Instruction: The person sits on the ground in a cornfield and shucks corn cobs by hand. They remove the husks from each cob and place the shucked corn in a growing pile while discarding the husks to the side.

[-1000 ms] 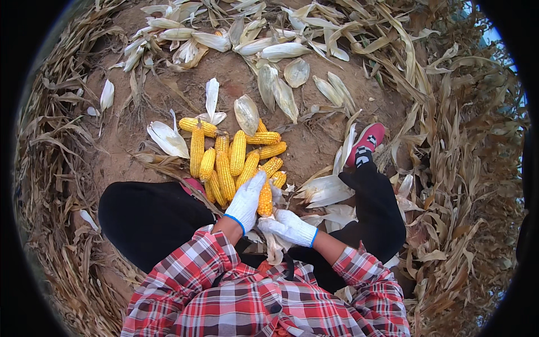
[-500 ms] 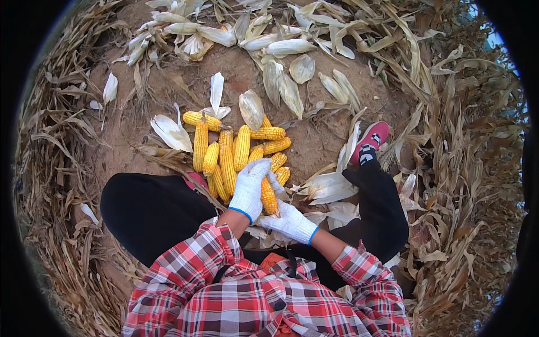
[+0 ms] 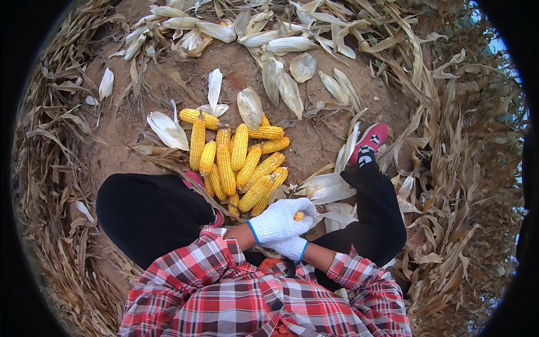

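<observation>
Left hand (image 3: 278, 220) over right hand (image 3: 287, 247), low in front of the body, in white knitted gloves (image 3: 268, 226) with blue cuffs. Left hand curled around an ear of corn (image 3: 298, 215), with only a small yellow part of it visible amid the white fabric. Right hand just beneath, largely covered by the left (impossible to tell from here whether clenched, loose or gripping the ear too). Ahead of the hands and a little to the left, a loose heap of bare yellow ears (image 3: 225, 168) on brown soil (image 3: 320, 140). To the right, pale husks (image 3: 325, 188) near the black-trousered right leg (image 3: 373, 213). Farther ahead, scattered husks (image 3: 287, 45); along both sides, thick tangles of dry leaves (image 3: 460, 196).
</observation>
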Demonstrator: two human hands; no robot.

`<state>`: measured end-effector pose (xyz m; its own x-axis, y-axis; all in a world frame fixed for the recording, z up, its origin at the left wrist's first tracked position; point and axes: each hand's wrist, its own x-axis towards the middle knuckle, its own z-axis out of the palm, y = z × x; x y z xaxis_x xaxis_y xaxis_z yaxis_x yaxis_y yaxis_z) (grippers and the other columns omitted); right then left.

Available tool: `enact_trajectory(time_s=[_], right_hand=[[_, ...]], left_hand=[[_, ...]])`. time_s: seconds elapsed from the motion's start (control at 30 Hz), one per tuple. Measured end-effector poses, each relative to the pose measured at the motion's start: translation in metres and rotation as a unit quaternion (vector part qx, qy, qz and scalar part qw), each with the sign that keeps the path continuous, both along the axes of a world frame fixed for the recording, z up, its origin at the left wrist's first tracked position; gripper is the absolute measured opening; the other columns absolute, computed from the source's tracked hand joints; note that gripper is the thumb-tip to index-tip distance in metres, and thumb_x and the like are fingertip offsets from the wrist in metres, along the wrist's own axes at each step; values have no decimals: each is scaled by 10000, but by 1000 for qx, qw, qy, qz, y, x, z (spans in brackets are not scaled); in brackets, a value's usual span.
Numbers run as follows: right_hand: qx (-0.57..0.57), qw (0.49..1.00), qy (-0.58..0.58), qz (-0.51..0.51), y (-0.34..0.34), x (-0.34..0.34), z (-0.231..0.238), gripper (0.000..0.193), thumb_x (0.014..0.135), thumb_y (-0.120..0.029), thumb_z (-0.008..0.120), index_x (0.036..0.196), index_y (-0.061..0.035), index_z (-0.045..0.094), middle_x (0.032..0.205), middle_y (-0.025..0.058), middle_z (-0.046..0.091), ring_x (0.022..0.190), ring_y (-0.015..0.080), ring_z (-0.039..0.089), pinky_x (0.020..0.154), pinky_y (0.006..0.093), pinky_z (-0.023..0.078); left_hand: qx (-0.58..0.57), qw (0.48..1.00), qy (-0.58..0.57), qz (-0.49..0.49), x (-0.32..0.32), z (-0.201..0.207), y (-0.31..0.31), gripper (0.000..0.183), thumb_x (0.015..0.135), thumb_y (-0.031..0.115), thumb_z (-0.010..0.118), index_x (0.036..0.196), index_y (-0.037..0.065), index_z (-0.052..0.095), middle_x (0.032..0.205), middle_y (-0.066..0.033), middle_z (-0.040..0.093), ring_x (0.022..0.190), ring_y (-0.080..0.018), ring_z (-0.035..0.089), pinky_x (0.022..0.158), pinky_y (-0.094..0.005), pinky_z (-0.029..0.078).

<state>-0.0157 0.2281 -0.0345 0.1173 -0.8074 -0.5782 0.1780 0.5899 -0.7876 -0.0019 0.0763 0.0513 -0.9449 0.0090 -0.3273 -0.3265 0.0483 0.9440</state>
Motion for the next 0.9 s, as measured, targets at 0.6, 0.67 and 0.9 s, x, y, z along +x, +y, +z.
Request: enact_trajectory(time_s=[0.6, 0.67, 0.9], right_hand=[[-23, 909, 370, 190, -40, -25, 48, 416, 895, -490, 549, 1006, -109, 676, 847, 183, 677, 791, 373, 657, 711, 452, 528], [-53, 884, 394, 247, -41, -23, 51, 368, 891, -451, 547, 906, -109, 682, 803, 162, 674, 714, 344, 666, 639, 458, 535], [-159, 802, 475, 326, -37, -22, 41, 269, 820, -373, 615, 811, -112, 681, 653, 119, 642, 590, 313, 656, 543, 447, 527]], left_hand=[[339, 824, -286, 353, 15, -51, -32, 401, 962, 457, 489, 922, 62, 548, 648, -80, 548, 500, -217, 547, 463, -367, 484], [334, 841, -287, 315, 17, -50, -29, 385, 955, 435, 516, 912, 56, 572, 651, -77, 560, 494, -211, 545, 458, -353, 471], [360, 837, -293, 289, 24, -37, -29, 372, 955, 422, 533, 958, 59, 611, 676, -78, 577, 519, -199, 558, 471, -332, 471]])
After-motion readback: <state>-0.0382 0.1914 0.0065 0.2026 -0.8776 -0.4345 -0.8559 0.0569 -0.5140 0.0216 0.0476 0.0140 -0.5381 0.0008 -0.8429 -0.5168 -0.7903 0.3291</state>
